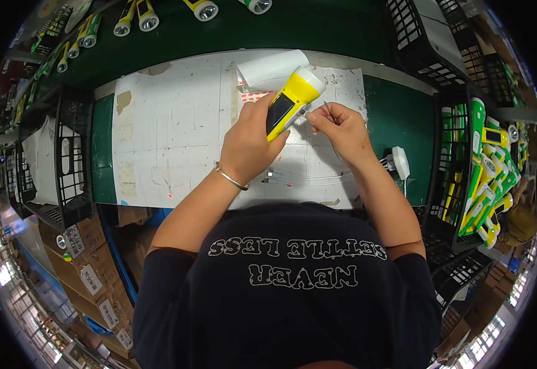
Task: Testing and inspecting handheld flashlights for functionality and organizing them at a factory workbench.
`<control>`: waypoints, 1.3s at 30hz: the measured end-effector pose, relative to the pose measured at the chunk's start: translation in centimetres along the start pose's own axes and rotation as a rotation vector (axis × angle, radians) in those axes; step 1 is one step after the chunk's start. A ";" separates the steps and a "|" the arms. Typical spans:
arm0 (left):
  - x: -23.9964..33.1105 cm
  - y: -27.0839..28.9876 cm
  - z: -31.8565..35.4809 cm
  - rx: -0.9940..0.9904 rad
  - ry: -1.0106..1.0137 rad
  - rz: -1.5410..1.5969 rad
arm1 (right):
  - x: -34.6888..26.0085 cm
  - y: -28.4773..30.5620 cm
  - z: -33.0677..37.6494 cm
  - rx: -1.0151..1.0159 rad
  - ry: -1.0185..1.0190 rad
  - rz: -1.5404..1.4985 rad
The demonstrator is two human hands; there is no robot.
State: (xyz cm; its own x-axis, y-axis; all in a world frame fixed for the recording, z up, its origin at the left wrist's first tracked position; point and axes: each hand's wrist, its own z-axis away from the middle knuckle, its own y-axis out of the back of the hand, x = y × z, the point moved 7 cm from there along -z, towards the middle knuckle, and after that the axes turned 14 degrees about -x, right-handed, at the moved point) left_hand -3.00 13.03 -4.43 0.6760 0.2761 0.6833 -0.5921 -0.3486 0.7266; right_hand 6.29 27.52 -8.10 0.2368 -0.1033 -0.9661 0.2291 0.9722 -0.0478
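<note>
Fig. Head view, worker at bench w/ yellow flashlight [290, 103]. Left hand [253, 142] is closed around the flashlight's lower body, holding it clear of the white work mat [176, 132], lens end tilted up and away toward the far right, dark side panel facing the camera. Right hand [337, 126] sits just beside the flashlight body; thumb and forefinger are pinched together near the panel's right edge. Something thin seems to stick up from the pinch, but it is too small to identify. A curled white sheet roll [272, 69] and a sheet of small red stickers [254, 96] lie on the mat just behind the flashlight. Thin white cables [308, 178] run across the mat's near edge; a white plug-like adapter [399, 162] sits at the right, off the mat.

Surroundings: more yellow flashlights [134, 18] lie on the green conveyor belt [317, 27] beyond the mat. Black crate [477, 166] at right holds green-and-yellow flashlights; another black crate [59, 160] at left holds white material.

Technique note (judgement): the work appears to be fine fitting at the side panel. It goes best w/ the left hand keeping the body still and the panel turned to the eyes, while the right hand brings its pinch in square to the panel edge, pressing lightly so nothing skews or slips.
</note>
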 end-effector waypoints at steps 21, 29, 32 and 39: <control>-1.4 1.8 -0.8 0.134 0.070 -0.118 | -0.6 -0.5 0.9 -0.047 -0.081 0.044; -0.4 -0.1 -0.5 -0.613 0.237 2.488 | -0.4 -0.3 2.1 -0.032 -0.051 0.273; 1.0 0.0 -0.5 -0.722 0.141 2.637 | -0.1 -0.3 2.1 0.003 -0.083 0.260; 1.3 0.2 -0.8 0.028 0.081 1.350 | -4.7 -2.6 4.5 -0.040 0.289 0.311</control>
State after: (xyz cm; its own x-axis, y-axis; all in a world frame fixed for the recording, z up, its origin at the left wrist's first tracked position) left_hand -2.56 14.02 -3.36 -0.4491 -0.2423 0.8600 -0.7585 -0.4053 -0.5103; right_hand 8.81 24.58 -2.30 0.0133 0.2542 -0.9671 0.1502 0.9557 0.2532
